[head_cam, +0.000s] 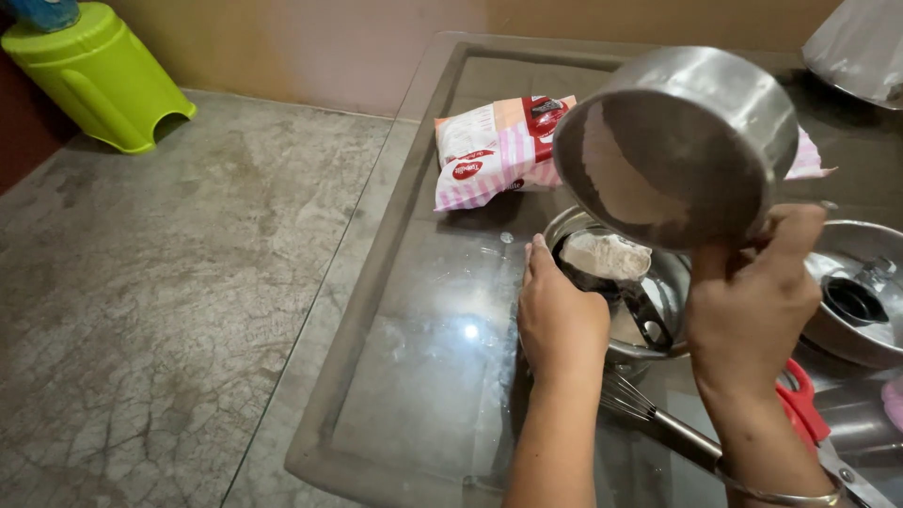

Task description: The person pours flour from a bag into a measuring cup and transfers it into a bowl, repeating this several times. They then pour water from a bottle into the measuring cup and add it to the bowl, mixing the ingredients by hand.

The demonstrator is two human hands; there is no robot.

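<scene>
The tilted steel pot (679, 141) blocks the right end of the pink-and-white bag (496, 149); only a corner pokes out past it. The black measuring cup (605, 266) of flour is half behind the left hand (560, 320), and the pot's handle is lost inside the right hand (752, 301). The whisk (649, 414) slips behind the right wrist. Red-handled scissors (804, 409) and the steel bowl (861, 292) run off the right edge. A foil sheet (861, 42) is cut at the corner.
</scene>
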